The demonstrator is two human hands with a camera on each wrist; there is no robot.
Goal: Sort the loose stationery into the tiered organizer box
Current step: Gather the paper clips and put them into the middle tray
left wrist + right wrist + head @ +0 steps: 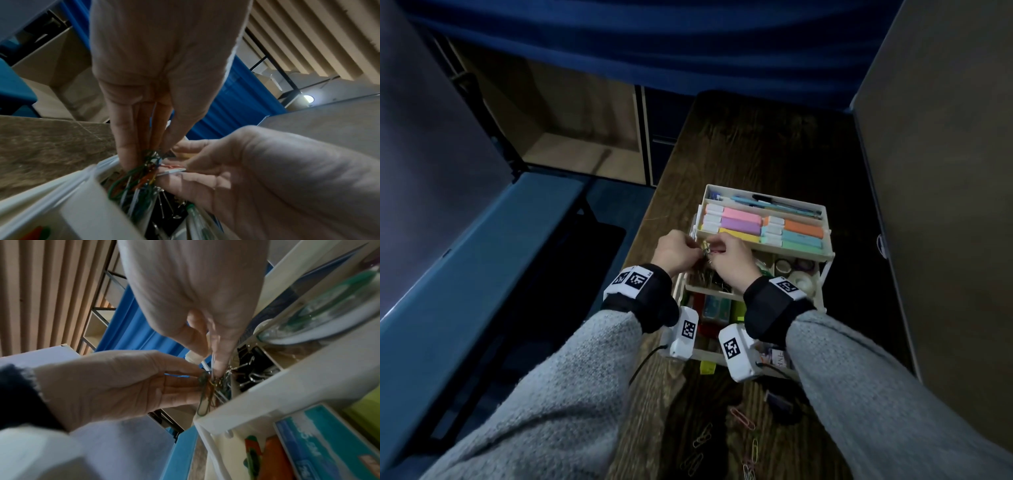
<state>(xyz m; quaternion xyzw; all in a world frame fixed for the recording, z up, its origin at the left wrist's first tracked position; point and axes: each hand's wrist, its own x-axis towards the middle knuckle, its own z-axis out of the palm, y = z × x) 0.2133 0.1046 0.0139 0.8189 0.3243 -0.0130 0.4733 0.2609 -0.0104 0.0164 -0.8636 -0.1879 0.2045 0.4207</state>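
Fingers of the left hand pinch a tangled bunch of coloured paper clips, thumb and fingertips closed on its top, while the right hand at its 3 o'clock nips the same bunch between thumb and forefinger; the two hands touch at the fingertips. The bunch hangs just above the left compartment of the middle tier of the white tiered organizer box, beside a compartment of black binder clips. At 12 o'clock from the hands, the top tier holds pastel highlighters and, behind them, pens. At 3 o'clock in the middle tier lie tape rolls. At 6 o'clock, on the wooden table between the grey sleeves, loose paper clips lie scattered near a small dark object, too dim to identify.
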